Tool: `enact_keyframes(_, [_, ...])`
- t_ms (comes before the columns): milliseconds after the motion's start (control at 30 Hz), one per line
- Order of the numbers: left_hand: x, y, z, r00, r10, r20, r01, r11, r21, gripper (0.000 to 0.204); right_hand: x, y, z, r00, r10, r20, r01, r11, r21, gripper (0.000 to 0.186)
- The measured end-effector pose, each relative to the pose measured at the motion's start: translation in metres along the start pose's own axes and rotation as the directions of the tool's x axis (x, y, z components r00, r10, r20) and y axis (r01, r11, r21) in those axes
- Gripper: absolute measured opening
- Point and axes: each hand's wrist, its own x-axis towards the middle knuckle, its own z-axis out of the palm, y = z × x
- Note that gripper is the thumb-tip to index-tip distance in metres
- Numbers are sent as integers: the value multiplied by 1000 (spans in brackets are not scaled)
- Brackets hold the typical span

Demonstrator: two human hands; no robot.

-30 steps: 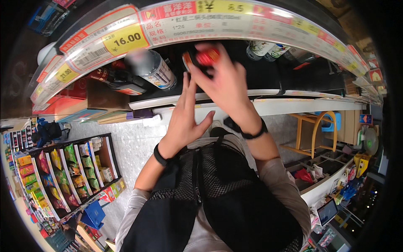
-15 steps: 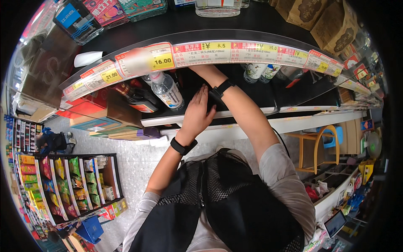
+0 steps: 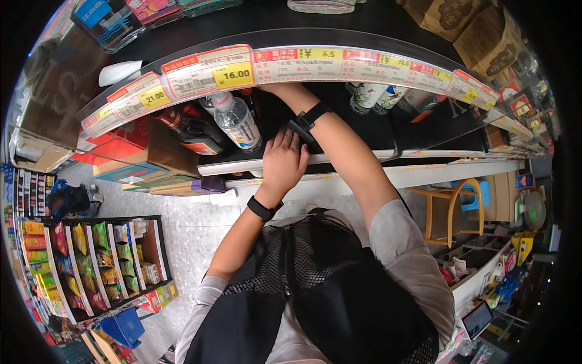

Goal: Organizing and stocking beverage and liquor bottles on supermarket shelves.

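Observation:
My left hand [image 3: 284, 162] lies flat on the white front edge of a shop shelf [image 3: 230, 167], fingers spread and holding nothing. A black band circles that wrist. My right arm reaches up and into the dark shelf bay, with a black watch [image 3: 308, 118] on the wrist. Only the base of my right hand [image 3: 282, 91] shows; its fingers are hidden behind the curved price-label strip [image 3: 273, 64]. A clear water bottle [image 3: 237, 123] with a white cap stands just left of both hands, beside dark bottles with red caps [image 3: 191, 130].
More bottles [image 3: 371, 97] stand further right in the same bay. Brown cardboard boxes [image 3: 479, 36] sit on top of the shelf. A low snack rack [image 3: 91, 261] fills the lower left. A yellow chair [image 3: 451, 206] stands at the right.
My right hand, which held a red-capped item in front of the shelf, has gone deep into the bay behind the label strip. My left hand has dropped onto the shelf edge.

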Motion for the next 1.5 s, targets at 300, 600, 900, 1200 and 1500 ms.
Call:
enact_keyframes(300, [-2,-4,2,1000,8,-29,-8,1000,6,53,-83,-51,-87,957,178,-227,-159,982,97,26])
enact_keyframes(600, [-17,-2,-39,946,9,-325,-120,938,-324,35,-126,-21,-165,811,-58,-582,-113,961,-253,27])
enact_keyframes(900, [-25,-16,-37,724,-491,-485,286,853,-437,82,-149,-103,-28,957,77,-281,16,948,317,63])
enact_keyframes(1200, [-26,-39,-30,729,-491,-477,249,839,-484,80,-105,-108,4,946,99,-308,-19,967,253,63])
enact_keyframes(1500, [-68,-9,-39,876,-396,-275,214,831,-514,59,-204,-100,-71,810,-299,-505,421,895,147,67])
